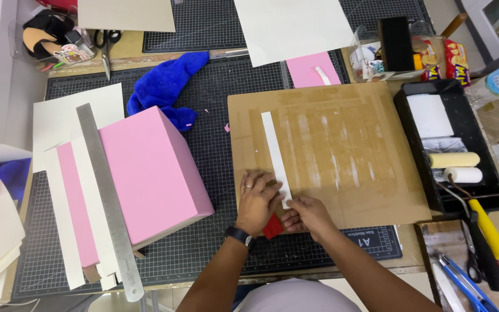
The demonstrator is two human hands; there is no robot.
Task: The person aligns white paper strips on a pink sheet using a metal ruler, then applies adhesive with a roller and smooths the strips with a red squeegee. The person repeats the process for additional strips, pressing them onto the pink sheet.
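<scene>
A long white paper strip (274, 149) lies on a brown cardboard sheet (342, 150) streaked with dried glue. My left hand (257, 199), with a ring and a black wristwatch, presses down beside the strip's near end. My right hand (306, 215) pinches that near end of the strip. A small red piece (272, 227) shows beneath my hands at the cardboard's front edge; which hand holds it I cannot tell.
A pink box (151, 173) and a steel ruler (108, 196) lie left on the cutting mat (215, 115). A blue cloth (166, 84) is behind them. A black tray (486, 190) with paint rollers (454, 160) stands right; scissors and a blue knife (460, 283) lie nearby.
</scene>
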